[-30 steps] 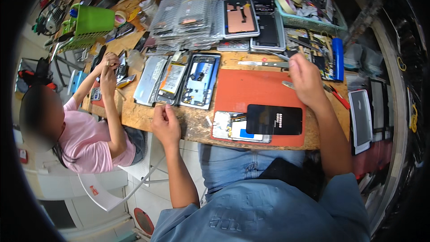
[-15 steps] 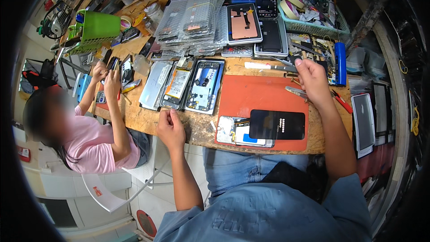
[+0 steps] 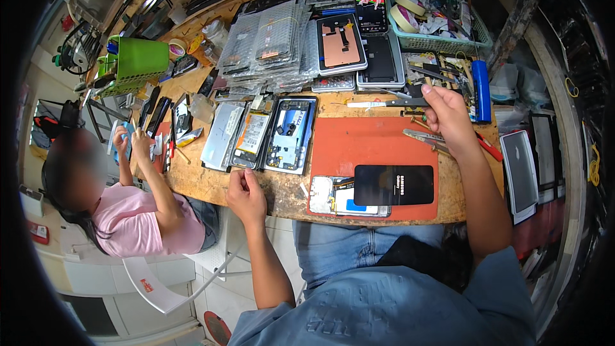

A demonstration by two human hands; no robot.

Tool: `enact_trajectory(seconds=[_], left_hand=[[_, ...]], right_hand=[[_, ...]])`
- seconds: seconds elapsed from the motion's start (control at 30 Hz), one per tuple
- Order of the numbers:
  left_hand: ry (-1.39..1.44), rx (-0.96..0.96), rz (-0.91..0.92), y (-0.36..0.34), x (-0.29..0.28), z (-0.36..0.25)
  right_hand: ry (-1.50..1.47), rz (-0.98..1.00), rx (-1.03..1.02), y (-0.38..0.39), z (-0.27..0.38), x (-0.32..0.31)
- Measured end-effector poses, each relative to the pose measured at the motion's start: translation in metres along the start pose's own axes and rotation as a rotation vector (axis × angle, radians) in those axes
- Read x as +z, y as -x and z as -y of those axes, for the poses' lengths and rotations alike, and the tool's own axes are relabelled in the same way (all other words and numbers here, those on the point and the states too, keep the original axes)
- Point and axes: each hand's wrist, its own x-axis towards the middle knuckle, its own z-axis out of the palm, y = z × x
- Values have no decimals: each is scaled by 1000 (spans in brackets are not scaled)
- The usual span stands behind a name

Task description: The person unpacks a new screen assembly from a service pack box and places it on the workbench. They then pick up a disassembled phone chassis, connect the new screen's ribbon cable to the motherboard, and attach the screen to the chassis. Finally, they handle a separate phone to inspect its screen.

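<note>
My left hand (image 3: pixel 247 193) is a loose fist at the table's front edge, with nothing showing in it. My right hand (image 3: pixel 446 115) pinches the dark end of a slim tool with a white tip (image 3: pixel 375 104), pointing left above the far edge of an orange work mat (image 3: pixel 359 144). On the mat's near part lies a lit black phone screen (image 3: pixel 394 185) with white lettering. It partly covers an opened phone body (image 3: pixel 322 193) with exposed parts. Tweezers (image 3: pixel 426 139) lie below my right hand. Opened phones (image 3: pixel 291 134) stand left of the mat.
Stacked bubble-wrapped panels (image 3: pixel 269 35) and a propped lit phone (image 3: pixel 369 3) stand behind. A teal basket (image 3: pixel 442 41) and blue cylinder (image 3: pixel 480 90) sit at right, red-handled pliers (image 3: pixel 489 147) nearer. At left, another person (image 3: pixel 138 218) works beside a green basket (image 3: pixel 134 61).
The view has shifted slightly. My right hand has risen a little relative to the mat, and the tool's angle has changed with it. The other person's hands have moved left and nearer.
</note>
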Motion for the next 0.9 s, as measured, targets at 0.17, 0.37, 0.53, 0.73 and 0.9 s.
enact_trajectory(seconds=[0.17,0.37,0.53,0.73,0.9], left_hand=[[29,-10,-19,0,2,0],[22,-12,-11,1,1,-2],[20,-18,-9,2,-1,1],[27,-19,-7,0,0,-2],[0,-9,-6,1,-2,-2]], right_hand=[[294,-119,-112,0,0,-2],[512,-166,-196,-5,-11,-4],[55,-79,32,2,8,7],[325,-159,-72,-7,-10,-7],[99,-170,-54,-5,-3,0]])
